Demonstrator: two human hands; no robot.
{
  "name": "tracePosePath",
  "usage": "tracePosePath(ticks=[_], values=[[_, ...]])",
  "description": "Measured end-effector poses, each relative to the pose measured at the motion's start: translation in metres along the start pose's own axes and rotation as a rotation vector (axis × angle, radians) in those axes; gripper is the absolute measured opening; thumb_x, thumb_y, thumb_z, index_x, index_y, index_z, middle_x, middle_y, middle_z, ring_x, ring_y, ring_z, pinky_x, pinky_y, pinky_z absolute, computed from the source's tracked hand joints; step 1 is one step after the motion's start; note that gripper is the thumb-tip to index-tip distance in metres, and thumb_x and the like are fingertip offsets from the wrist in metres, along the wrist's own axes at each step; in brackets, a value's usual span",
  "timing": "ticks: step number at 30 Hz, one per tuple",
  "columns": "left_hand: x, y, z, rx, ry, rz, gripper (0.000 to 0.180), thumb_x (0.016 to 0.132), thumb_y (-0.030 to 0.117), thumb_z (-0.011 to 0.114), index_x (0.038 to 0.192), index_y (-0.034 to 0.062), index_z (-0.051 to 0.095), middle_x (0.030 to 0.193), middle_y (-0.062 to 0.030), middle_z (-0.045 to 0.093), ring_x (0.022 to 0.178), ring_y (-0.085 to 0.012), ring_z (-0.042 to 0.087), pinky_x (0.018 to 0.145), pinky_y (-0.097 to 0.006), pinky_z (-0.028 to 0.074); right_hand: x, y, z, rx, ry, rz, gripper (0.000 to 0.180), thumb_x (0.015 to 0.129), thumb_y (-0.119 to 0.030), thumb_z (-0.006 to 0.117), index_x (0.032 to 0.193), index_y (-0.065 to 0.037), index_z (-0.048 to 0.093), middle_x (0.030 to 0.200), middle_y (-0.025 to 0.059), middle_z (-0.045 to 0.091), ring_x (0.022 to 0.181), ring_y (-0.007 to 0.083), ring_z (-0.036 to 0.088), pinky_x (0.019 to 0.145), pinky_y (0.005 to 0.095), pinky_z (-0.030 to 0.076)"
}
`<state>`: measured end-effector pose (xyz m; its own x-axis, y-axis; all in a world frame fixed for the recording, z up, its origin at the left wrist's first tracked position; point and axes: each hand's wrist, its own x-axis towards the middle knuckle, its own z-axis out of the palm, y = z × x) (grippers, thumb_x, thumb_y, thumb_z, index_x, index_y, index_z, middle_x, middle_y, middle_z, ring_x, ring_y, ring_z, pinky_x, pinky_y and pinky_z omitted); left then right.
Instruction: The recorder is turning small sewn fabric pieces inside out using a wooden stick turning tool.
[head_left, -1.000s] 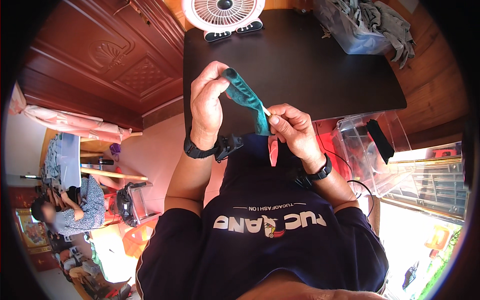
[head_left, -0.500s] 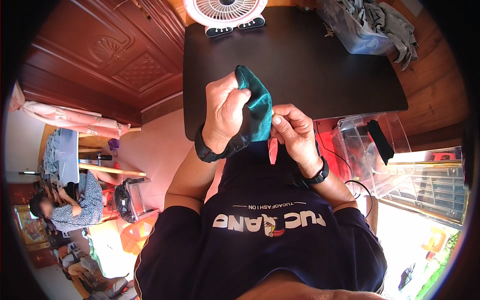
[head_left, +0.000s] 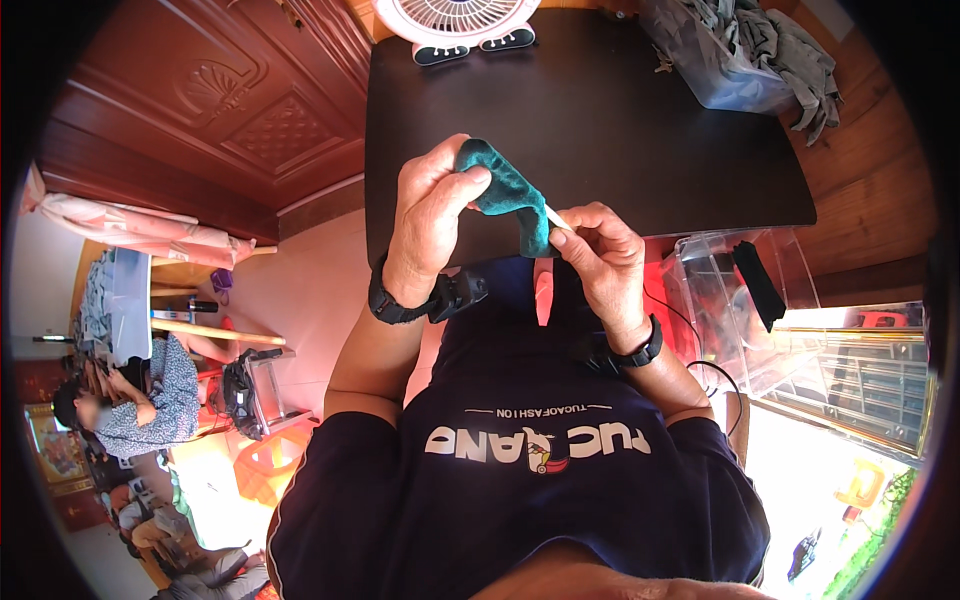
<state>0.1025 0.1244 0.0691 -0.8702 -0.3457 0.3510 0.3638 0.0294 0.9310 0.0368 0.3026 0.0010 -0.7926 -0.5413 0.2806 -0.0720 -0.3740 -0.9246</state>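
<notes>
A small piece of teal velvety cloth (head_left: 505, 190) is held up over the near edge of the black table. My left hand (head_left: 430, 215) is closed on its upper left end, the thumb pressing it against the bent fingers. The cloth bends and hangs down towards my right hand (head_left: 605, 255). Between the fingers of that hand is a thin, whitish, stick-like piece (head_left: 554, 216), whose far end meets the cloth's right edge. Whether it goes into the cloth, I cannot tell. My right thumb and fingertips are pinched close beside the cloth's lower end.
On the black table (head_left: 600, 120) stand a pink-and-white fan (head_left: 455, 20) at the back and a clear bin (head_left: 730, 85) of grey cloth at the back right. A clear plastic container (head_left: 700, 300) with a black strip (head_left: 760, 285) is at the right. Another person (head_left: 150, 405) sits far left.
My left hand has moved slightly left, and the cloth now bends more and is drawn out between the hands. The whitish stick-like piece shows between cloth and right hand now.
</notes>
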Motion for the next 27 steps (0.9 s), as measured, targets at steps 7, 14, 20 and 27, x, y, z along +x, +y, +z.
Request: tracePosePath(ticks=[7,14,20,27], values=[[-0.009,0.005,0.008,0.122,-0.02,0.055,0.01,0.083,0.003,0.051,0.082,-0.0025,0.06,0.071,-0.0011,0.056,0.064,-0.007,0.049,0.06,-0.022,0.041,-0.001,0.001,0.0,-0.178,0.016,-0.182,0.011,0.081,0.008,0.064,0.088,-0.001,0.064,0.087,0.0044,0.061,0.078,0.0104,0.059,0.073,0.0225,0.047],[-0.011,0.0,0.009,0.184,-0.056,0.12,0.013,0.077,-0.001,0.049,0.074,-0.0029,0.061,0.066,-0.004,0.056,0.059,-0.0096,0.05,0.057,-0.024,0.042,-0.001,-0.005,0.0,0.091,-0.086,0.122,0.007,0.081,-0.001,0.069,0.087,-0.001,0.064,0.076,0.0021,0.061,0.061,0.0052,0.051,0.054,0.0186,0.041],[-0.009,0.0,0.008,0.003,0.072,0.041,0.013,0.078,0.006,0.049,0.075,-0.0016,0.059,0.068,0.0,0.056,0.063,-0.0068,0.048,0.06,-0.022,0.038,0.002,-0.001,-0.003,0.149,-0.184,0.256,0.009,0.085,-0.006,0.067,0.092,-0.003,0.063,0.071,-0.0009,0.059,0.056,0.0024,0.047,0.048,0.0174,0.037],[-0.013,0.0,0.004,0.042,0.025,0.015,0.014,0.079,0.007,0.049,0.077,-0.0021,0.06,0.071,-0.0018,0.059,0.066,-0.0071,0.05,0.063,-0.022,0.04,-0.003,0.0,0.0,0.035,-0.117,0.128,0.008,0.085,-0.005,0.067,0.091,-0.004,0.063,0.07,-0.0028,0.058,0.057,0.0012,0.047,0.05,0.0165,0.038]])
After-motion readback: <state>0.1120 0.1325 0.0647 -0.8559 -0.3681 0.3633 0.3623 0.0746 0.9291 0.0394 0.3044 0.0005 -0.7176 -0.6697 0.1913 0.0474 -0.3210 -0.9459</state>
